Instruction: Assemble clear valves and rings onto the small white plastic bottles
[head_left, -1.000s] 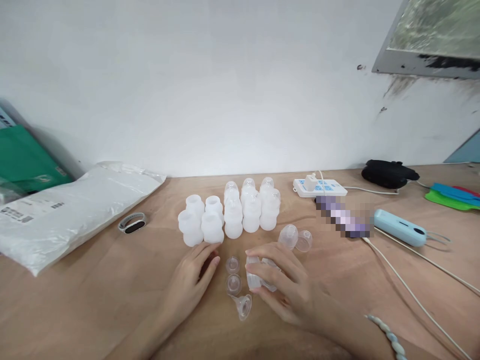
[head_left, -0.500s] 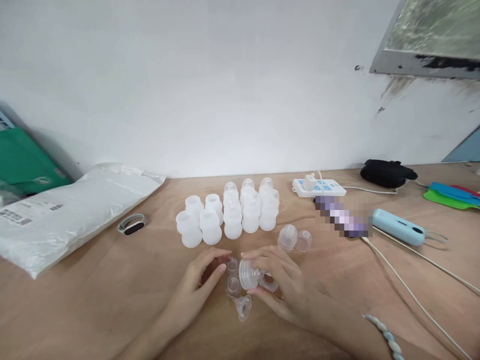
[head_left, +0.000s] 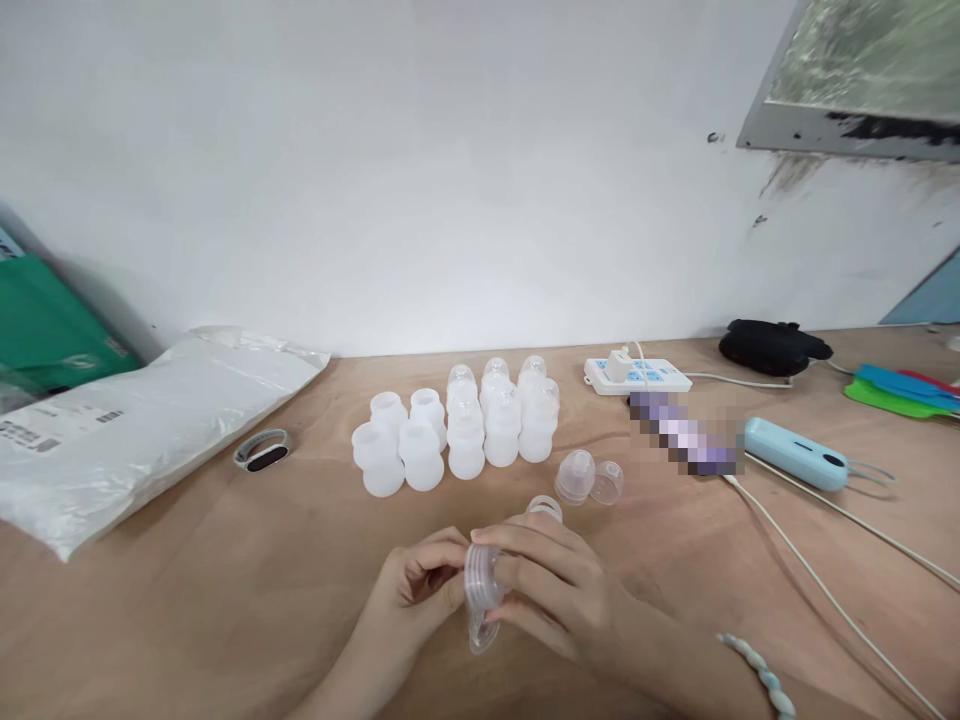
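Observation:
My right hand (head_left: 551, 585) grips a clear ribbed bottle collar (head_left: 480, 577) tilted on its side. My left hand (head_left: 424, 585) has its thumb and fingers pinched at the collar's open side; whether it holds a small part there is hidden. Just below the collar, a clear silicone bottle nipple (head_left: 482, 637) shows in part. Beyond my right fingers lies another clear ring (head_left: 544, 507), partly covered. Two clear dome caps (head_left: 576, 476) rest on the table to the right. Behind stand several white baby bottles, open ones (head_left: 421, 455) on the left and dome-capped ones (head_left: 502, 430) beside them.
A white plastic parcel (head_left: 165, 420) and a wristband (head_left: 264, 452) lie to the left. On the right are a power strip (head_left: 637, 375), a blurred purple object (head_left: 684, 432), a light-blue device (head_left: 796, 455), cables and a black case (head_left: 774, 345). A wall stands behind.
My right hand has moved the collar slightly left and down. My left hand has come in to meet it, its fingers now at the collar's open side. The small clear parts are mostly covered now.

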